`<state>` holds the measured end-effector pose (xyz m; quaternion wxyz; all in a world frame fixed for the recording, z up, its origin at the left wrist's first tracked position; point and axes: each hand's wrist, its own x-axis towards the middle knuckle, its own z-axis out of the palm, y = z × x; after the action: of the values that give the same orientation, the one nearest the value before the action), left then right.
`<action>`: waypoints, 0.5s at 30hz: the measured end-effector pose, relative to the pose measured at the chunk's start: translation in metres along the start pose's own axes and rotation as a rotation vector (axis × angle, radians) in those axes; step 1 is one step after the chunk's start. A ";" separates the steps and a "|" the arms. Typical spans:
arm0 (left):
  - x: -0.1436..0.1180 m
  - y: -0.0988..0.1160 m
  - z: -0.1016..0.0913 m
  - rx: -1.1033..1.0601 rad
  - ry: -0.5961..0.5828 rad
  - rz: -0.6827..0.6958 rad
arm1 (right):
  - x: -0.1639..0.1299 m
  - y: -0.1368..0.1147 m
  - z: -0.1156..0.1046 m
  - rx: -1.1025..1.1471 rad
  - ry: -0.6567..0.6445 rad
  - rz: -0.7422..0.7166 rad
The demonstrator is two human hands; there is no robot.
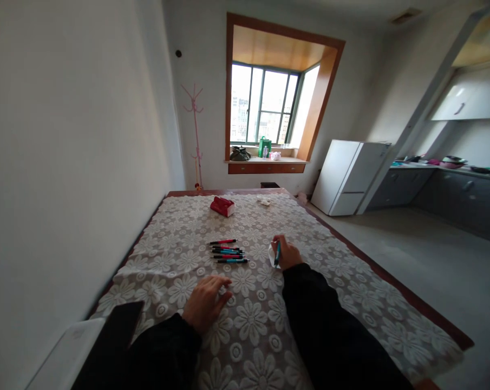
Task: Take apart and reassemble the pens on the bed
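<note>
Teal pen with a dark tip (277, 253) stands nearly upright in the closed right hand (286, 255), over a small white scrap (272, 257) on the flowered lace tablecloth (350, 281). Just left lies a row of red and teal pens (228, 252). Left hand (206, 303) rests flat, fingers spread, holding nothing

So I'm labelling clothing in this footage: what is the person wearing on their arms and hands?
Both arms wear long black sleeves reaching the wrists. The left hand and right hand are bare: no gloves, and no rings or watch visible.
</note>
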<state>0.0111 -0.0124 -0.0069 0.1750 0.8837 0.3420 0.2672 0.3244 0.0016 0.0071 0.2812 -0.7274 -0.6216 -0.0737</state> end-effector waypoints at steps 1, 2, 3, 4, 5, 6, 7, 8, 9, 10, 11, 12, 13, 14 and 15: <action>0.000 0.000 0.000 -0.021 0.012 -0.008 | -0.005 -0.015 0.004 0.027 -0.084 -0.066; 0.000 0.000 0.000 -0.044 0.024 -0.011 | -0.011 -0.029 0.008 0.051 -0.158 -0.117; 0.000 0.000 -0.001 -0.067 0.034 -0.009 | -0.017 -0.043 0.012 0.058 -0.207 -0.154; 0.000 0.001 -0.001 -0.092 0.040 -0.002 | -0.023 -0.056 0.016 0.063 -0.262 -0.204; 0.000 0.002 -0.002 -0.116 0.035 0.013 | -0.029 -0.066 0.019 0.055 -0.301 -0.237; 0.000 0.003 -0.003 -0.139 0.015 0.036 | -0.034 -0.075 0.021 0.052 -0.333 -0.264; 0.000 0.004 -0.004 -0.156 -0.017 0.065 | -0.038 -0.081 0.023 0.046 -0.357 -0.282; 0.000 0.005 -0.005 -0.164 -0.056 0.093 | -0.041 -0.085 0.024 0.031 -0.375 -0.286; 0.001 0.007 -0.005 -0.162 -0.093 0.117 | -0.044 -0.088 0.025 0.015 -0.395 -0.289; 0.001 0.009 -0.006 -0.151 -0.120 0.131 | -0.045 -0.089 0.025 -0.001 -0.411 -0.288; 0.001 0.010 -0.007 -0.136 -0.137 0.135 | -0.046 -0.091 0.025 -0.012 -0.427 -0.286; 0.002 0.011 -0.008 -0.123 -0.142 0.134 | -0.047 -0.093 0.025 -0.018 -0.443 -0.284; 0.002 0.012 -0.008 -0.116 -0.140 0.131 | -0.048 -0.095 0.025 -0.024 -0.454 -0.279; 0.002 0.013 -0.009 -0.114 -0.136 0.131 | -0.048 -0.098 0.025 -0.028 -0.468 -0.275; 0.001 0.013 -0.009 -0.117 -0.131 0.139 | -0.047 -0.102 0.025 -0.031 -0.481 -0.269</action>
<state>0.0130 -0.0194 0.0070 0.2295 0.9090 0.2517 0.2401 0.2121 -0.0199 -0.0028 0.1023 -0.6392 -0.7602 0.0550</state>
